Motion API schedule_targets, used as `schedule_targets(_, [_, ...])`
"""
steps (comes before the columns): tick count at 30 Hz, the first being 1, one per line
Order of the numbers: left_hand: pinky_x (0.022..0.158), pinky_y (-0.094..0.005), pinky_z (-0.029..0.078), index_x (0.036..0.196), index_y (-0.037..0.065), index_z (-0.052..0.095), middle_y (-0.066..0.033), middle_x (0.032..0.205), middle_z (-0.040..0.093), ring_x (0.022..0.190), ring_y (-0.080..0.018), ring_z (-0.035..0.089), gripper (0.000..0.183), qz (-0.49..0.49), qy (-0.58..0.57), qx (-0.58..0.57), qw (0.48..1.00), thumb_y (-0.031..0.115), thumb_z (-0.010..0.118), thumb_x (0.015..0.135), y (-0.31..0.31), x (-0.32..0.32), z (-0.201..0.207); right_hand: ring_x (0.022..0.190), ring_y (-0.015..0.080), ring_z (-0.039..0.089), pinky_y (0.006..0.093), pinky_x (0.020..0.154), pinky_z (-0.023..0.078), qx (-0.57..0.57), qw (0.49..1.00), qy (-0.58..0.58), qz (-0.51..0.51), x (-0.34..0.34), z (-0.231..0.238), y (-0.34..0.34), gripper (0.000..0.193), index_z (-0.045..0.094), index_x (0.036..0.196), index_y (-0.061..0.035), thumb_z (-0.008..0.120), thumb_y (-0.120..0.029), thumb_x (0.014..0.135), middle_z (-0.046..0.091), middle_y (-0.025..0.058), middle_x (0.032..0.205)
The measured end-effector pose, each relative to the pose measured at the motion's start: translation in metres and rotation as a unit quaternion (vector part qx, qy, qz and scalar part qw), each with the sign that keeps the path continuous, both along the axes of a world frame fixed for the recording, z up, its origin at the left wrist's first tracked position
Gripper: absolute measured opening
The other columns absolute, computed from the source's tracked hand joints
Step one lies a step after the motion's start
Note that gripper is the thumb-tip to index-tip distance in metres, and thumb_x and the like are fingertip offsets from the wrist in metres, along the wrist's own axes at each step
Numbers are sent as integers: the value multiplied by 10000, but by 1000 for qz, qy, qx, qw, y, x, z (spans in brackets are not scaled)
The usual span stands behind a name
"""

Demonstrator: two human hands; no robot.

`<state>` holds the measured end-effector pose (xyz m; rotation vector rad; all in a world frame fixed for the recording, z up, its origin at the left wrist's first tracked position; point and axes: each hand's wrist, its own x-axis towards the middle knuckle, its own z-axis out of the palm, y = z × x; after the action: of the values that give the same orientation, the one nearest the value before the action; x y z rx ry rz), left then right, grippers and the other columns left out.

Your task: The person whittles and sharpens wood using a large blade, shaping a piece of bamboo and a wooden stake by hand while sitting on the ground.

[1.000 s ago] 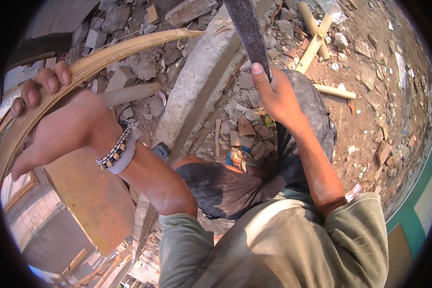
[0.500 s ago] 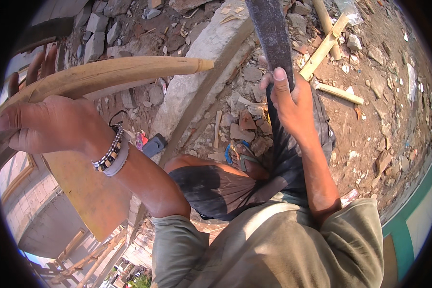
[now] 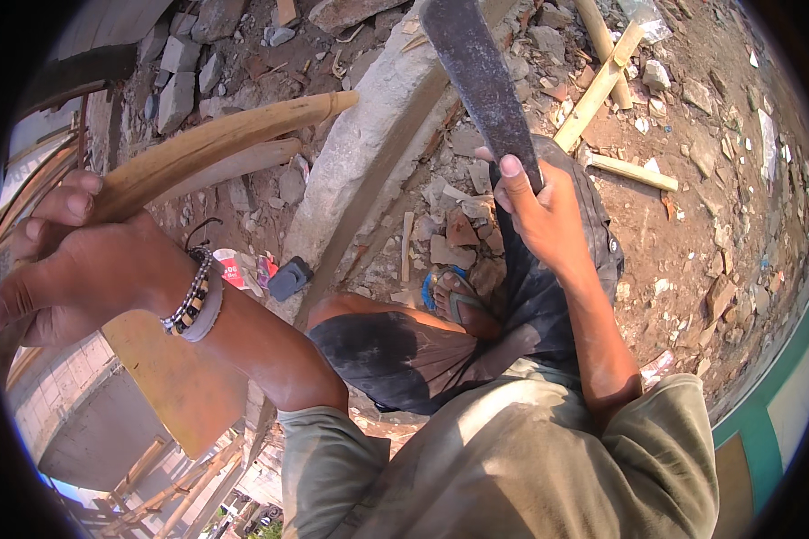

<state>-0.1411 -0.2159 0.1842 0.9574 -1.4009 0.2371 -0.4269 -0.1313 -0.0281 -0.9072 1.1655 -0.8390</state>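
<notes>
My left hand [image 3: 99, 265] is closed around a yellow-brown bamboo pole [image 3: 216, 144] at the far left. The pole's cut end points right, over the rubble, and stops just short of a long concrete beam. My right hand [image 3: 544, 211] grips a machete [image 3: 481, 76] low down, thumb along its dark, worn blade. The blade leans up and to the left, its top end near the upper picture edge, above the concrete beam [image 3: 355, 148]. The machete's handle is hidden within my fist. Blade and pole are apart.
Split bamboo pieces [image 3: 600, 87] lie crossed on the stony ground at upper right. My sandalled foot [image 3: 463, 301] rests among broken bricks. A red-and-white cup [image 3: 234, 268] and a grey block [image 3: 289, 279] lie left of the beam. A brown board [image 3: 175, 373] stands at lower left.
The bamboo pole has drawn left, its cut end moving away from the beam, and my left hand has turned and dropped slightly. The machete blade has tilted further left.
</notes>
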Motion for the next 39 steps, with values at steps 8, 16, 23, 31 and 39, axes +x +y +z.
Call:
schedule_targets(8, [443,-380,487,700,36,426,-103,549,463,415,-219,465,631,52,83,-6,995,606,580,922,-5,-14,-28,505,67,512,262,465,405,-18,999,-28,15,43,-4,0,511,676,991,-12,481,-481,1047,568,-8,644])
schedule_targets(16, [455,-349,481,640,51,468,-83,550,493,419,-190,460,557,-13,129,2,992,473,694,925,-13,-26,-32,695,215,584,369,698,471,-33,994,87,58,73,-32,1,558,662,964,0,445,-507,1048,573,93,692])
schedule_targets(23, [459,-337,468,629,88,453,-58,531,480,408,-160,450,483,-83,104,11,991,365,700,938,-15,-13,-28,568,97,499,282,548,413,-136,985,57,-89,66,36,-29,479,661,930,-16,486,-445,1053,524,29,622])
schedule_targets(31, [456,-333,448,626,113,428,-27,510,433,401,-147,438,467,-123,121,30,985,334,712,923,-18,-21,-27,578,203,522,378,599,443,-100,982,158,31,95,-51,-11,388,598,862,8,492,-310,1057,550,76,628])
schedule_targets(39, [422,-333,435,643,105,458,-20,523,444,397,-140,442,415,-152,70,16,986,267,717,924,-16,-17,-25,549,175,473,387,569,409,-89,992,83,-29,69,41,-33,407,628,897,21,511,-338,1049,532,98,609])
